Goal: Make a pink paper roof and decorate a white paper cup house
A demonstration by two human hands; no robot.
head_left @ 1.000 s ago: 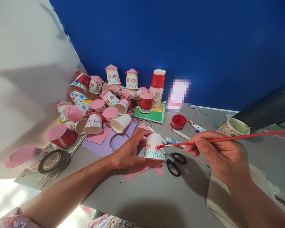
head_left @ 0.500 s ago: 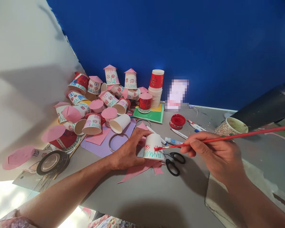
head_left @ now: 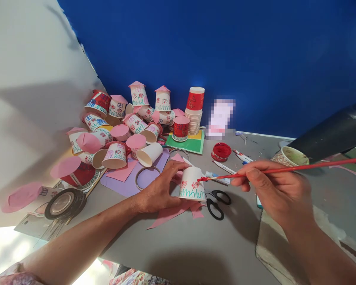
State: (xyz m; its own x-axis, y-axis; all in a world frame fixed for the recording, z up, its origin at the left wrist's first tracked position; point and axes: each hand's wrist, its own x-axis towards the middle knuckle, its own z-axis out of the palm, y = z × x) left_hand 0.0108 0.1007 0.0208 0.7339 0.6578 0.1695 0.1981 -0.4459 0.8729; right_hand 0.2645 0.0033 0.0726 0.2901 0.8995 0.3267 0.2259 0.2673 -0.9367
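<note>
On the grey counter (head_left: 178, 245) before me, my left hand (head_left: 157, 192) grips an upturned paper cup (head_left: 192, 184) while my right hand (head_left: 273, 190) pinches a red-tipped paintbrush (head_left: 255, 173) at its side, where a slip could, I judge, smear the wet dots.

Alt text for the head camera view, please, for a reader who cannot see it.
The left hand steadies an upside-down paper cup on a grey table while the right hand holds a red paintbrush, its tip at the cup's side. Black scissors lie beside the cup; a pile of decorated cups sits behind, against a blue wall.
</note>
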